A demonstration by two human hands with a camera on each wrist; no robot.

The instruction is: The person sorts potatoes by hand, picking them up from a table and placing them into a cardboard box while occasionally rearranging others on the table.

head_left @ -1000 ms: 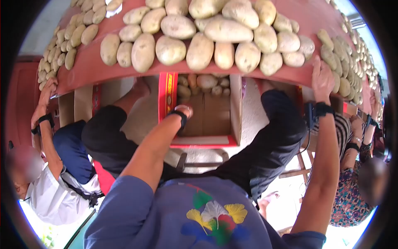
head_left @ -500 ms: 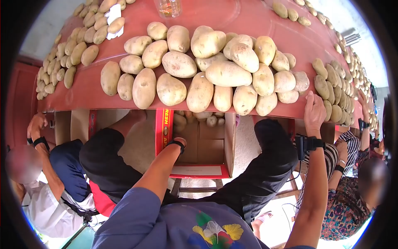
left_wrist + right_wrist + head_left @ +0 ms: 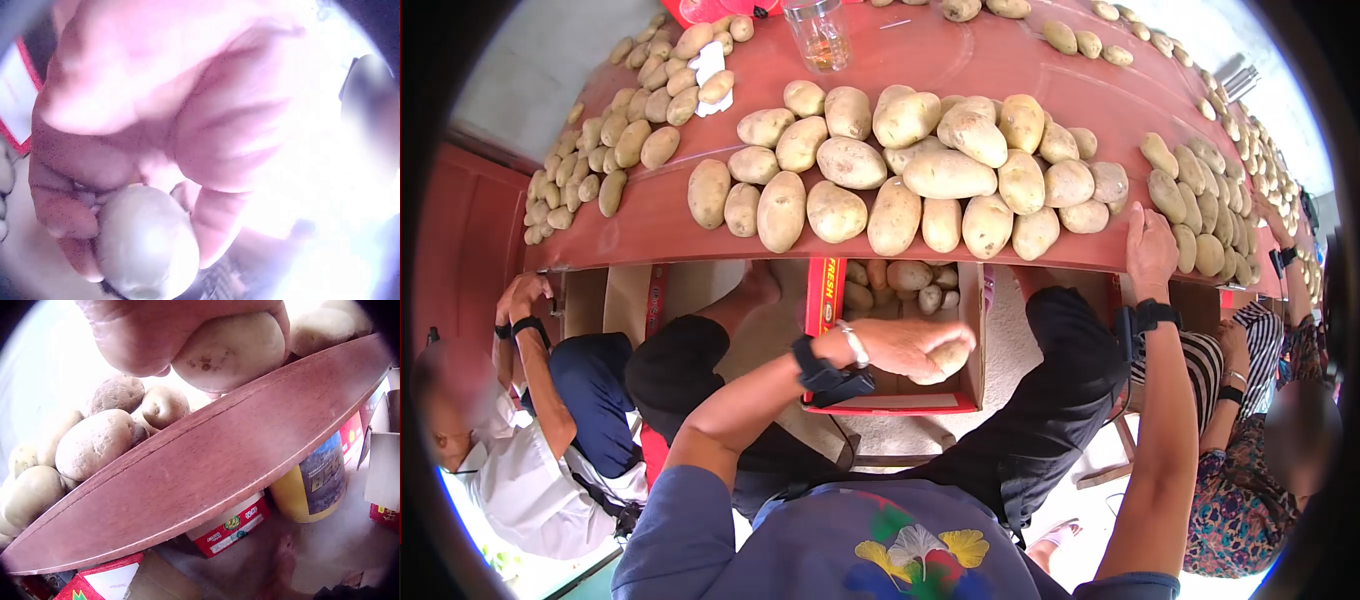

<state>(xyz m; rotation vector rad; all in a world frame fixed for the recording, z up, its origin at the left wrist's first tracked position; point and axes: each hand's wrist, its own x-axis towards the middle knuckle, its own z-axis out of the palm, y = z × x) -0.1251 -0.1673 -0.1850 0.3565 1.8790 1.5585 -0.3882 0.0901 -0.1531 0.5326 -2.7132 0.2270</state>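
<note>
My left hand (image 3: 905, 345), palm down over the open box, grips a pale potato (image 3: 946, 361) by its sides. The left wrist view shows fingers and thumb round this potato (image 3: 149, 244), its lower end bare. At the table's front edge my right hand (image 3: 1152, 248) is between two piles. In the right wrist view its fingers curl round another potato (image 3: 231, 353) with small dark marks; from the head that potato is hidden. A large heap of potatoes (image 3: 948, 174) lies left of this hand, several layers deep.
Between my knees the red-edged cardboard box (image 3: 827, 290) holds several potatoes (image 3: 910, 276) at its far end. A glass jar (image 3: 817, 38) stands behind the heap on the red table (image 3: 960, 60). Another pile (image 3: 1200, 205) lies right. People sit on both sides.
My left hand has come up out of the box and moved right, now with a potato in its fingers. My right hand stays at the table's edge. The head view has shifted.
</note>
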